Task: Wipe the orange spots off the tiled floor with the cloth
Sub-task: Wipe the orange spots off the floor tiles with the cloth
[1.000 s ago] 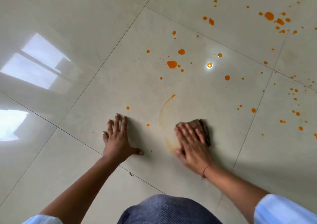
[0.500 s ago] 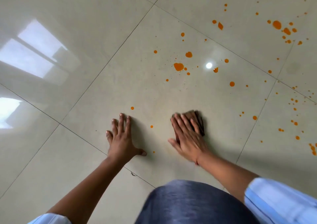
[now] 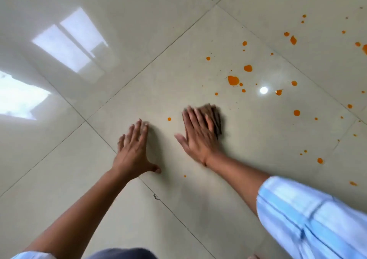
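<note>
My right hand (image 3: 198, 133) lies flat on a dark brown cloth (image 3: 215, 117), pressing it against the glossy beige tiled floor (image 3: 258, 139); only the cloth's far and right edges show past my fingers. My left hand (image 3: 134, 149) rests flat on the floor to the left, fingers spread, holding nothing. A small orange spot (image 3: 169, 119) sits between the two hands, and another tiny spot (image 3: 184, 176) lies near my left thumb. A larger orange blot (image 3: 232, 80) and several smaller orange spots (image 3: 296, 112) spread beyond the cloth, up and to the right.
Grout lines (image 3: 103, 139) cross the floor diagonally, with a small dark chip (image 3: 156, 197) on one near my left forearm. Window glare (image 3: 71, 40) shines on the left tiles. My knee in dark fabric (image 3: 123, 253) sits at the bottom edge.
My right hand has pushed the cloth forward and left. The orange arc smear beside the cloth is gone. My left hand stays planted; the camera view has swung left.
</note>
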